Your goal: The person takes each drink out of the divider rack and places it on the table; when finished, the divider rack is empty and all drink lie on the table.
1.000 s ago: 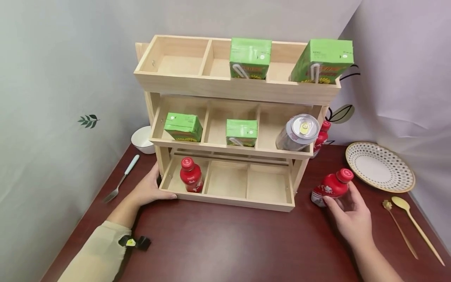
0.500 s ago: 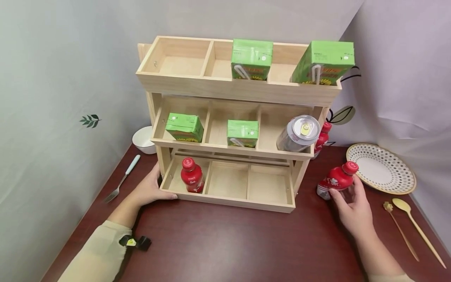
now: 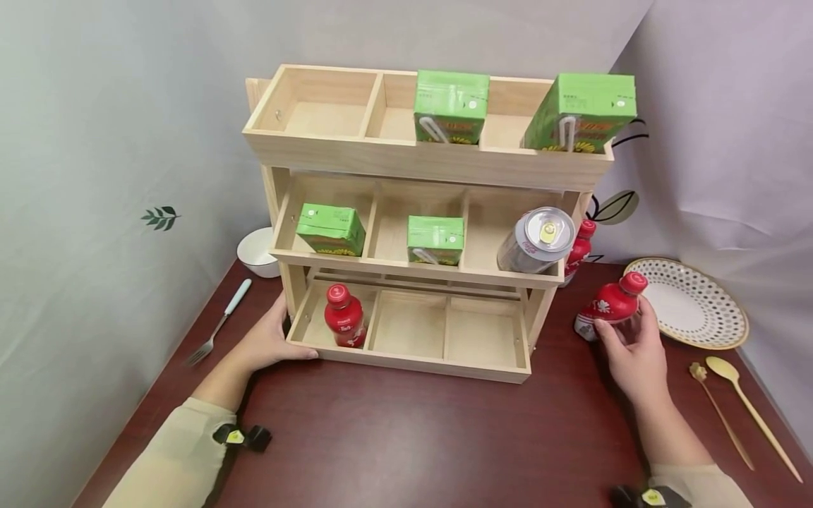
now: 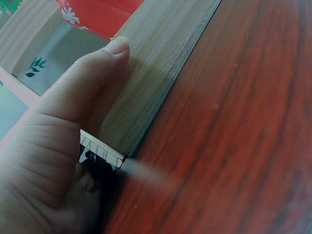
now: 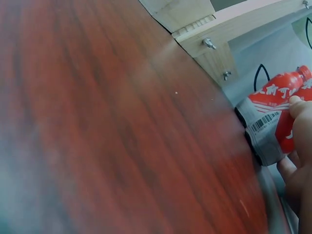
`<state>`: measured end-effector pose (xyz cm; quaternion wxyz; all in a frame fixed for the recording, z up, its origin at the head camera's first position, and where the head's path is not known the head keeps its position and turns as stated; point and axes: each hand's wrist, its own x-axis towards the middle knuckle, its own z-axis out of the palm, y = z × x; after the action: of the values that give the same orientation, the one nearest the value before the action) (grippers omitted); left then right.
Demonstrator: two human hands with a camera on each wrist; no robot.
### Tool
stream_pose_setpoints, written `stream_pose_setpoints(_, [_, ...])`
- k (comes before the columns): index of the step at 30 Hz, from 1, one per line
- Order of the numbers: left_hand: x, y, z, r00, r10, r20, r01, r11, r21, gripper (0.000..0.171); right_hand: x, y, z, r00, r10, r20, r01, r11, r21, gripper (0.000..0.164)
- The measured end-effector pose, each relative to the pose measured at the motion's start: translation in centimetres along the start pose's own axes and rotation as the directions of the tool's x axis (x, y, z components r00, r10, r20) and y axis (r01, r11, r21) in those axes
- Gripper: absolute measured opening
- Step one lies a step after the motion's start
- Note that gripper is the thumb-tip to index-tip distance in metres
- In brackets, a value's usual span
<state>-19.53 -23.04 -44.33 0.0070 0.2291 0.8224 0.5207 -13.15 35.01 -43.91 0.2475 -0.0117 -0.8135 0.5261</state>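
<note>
On the right, my right hand (image 3: 635,360) holds a red plastic bottle (image 3: 611,302) between thumb and fingers, the bottle slightly tilted. In the right wrist view the barcode on that bottle (image 5: 270,129) shows. My left hand (image 3: 269,337) grips the lower left corner of a three-tier wooden shelf (image 3: 413,365). Its thumb (image 4: 109,53) lies along the front board; the other fingers are mostly hidden behind the side. A second red bottle (image 3: 345,316) stands in the bottom tier's left compartment. Another red bottle (image 3: 579,247) is partly hidden behind the shelf's right side.
Green drink cartons (image 3: 451,106) sit in the top and middle tiers, with a silver can (image 3: 536,240) at the middle right. Left of the shelf are a white bowl (image 3: 257,254) and fork (image 3: 219,323). A dotted plate (image 3: 724,317) and two gold spoons (image 3: 730,370) lie right.
My right hand has moved the red bottle toward the back of the table and slightly right, near the plate. The left hand stays on the shelf corner.
</note>
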Motion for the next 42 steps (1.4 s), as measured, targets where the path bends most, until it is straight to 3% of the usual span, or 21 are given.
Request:
stream_pose_setpoints(10, [0.0, 0.1, 0.0, 1.0, 0.001, -0.001, -0.001, 1.0, -0.004, 0.128, 0.7, -0.3, 0.4, 0.991, 0.109, -0.083, -0.117, 0.989, -0.095, 0.075])
stream_pose_setpoints(18, [0.0, 0.0, 0.1, 1.0, 0.002, -0.006, -0.002, 1.0, 0.004, 0.128, 2.0, 2.7, 0.5, 0.983, 0.111, -0.148, -0.138, 0.971, -0.195, 0.077])
stream_pose_setpoints(24, [0.0, 0.1, 0.0, 1.0, 0.003, -0.003, -0.003, 1.0, 0.006, 0.127, 2.5, 2.6, 0.6, 0.981, 0.084, -0.175, -0.123, 0.966, -0.23, 0.077])
stream_pose_setpoints(34, [0.1, 0.1, -0.1, 1.0, -0.001, 0.006, 0.001, 1.0, -0.007, 0.128, 4.1, 1.6, 0.4, 0.98, 0.138, -0.145, -0.176, 0.938, -0.299, 0.077])
stream_pose_setpoints(42, [0.1, 0.1, 0.0, 1.0, -0.002, 0.001, 0.002, 1.0, -0.012, 0.127, 5.8, 1.0, -0.4, 0.983, 0.165, -0.084, -0.185, 0.889, -0.42, 0.078])
